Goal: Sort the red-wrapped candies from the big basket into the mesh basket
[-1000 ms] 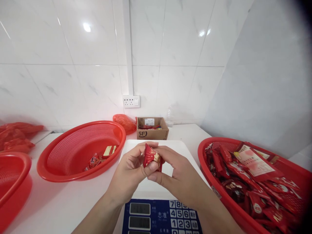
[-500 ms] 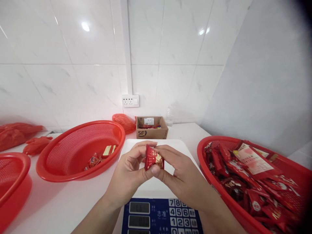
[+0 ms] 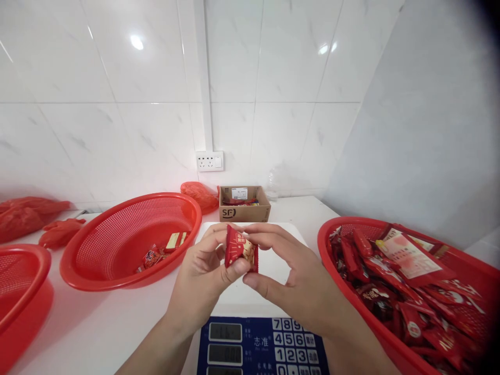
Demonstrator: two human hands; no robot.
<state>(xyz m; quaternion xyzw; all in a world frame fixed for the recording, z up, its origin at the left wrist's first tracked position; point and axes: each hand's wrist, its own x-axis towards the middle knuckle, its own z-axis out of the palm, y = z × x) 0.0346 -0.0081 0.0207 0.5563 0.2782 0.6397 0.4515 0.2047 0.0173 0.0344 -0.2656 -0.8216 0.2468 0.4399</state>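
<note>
Well, left hand: pinching red packet over scale
Right hand: curved open beside it
From packet, 12 o'clock: box, "SF", snacks inside
9 o'clock: left basket, few treats
3 o'clock: right basket, many packets

Showing, around one packet as clock centre, two hands toward eight and four o'clock; three red baskets, two toward nine, one toward three; three red bags, two toward nine, one between ten and eleven; one box at twelve; one bottle at one; one socket plate at eleven; one scale spanning six.
</note>
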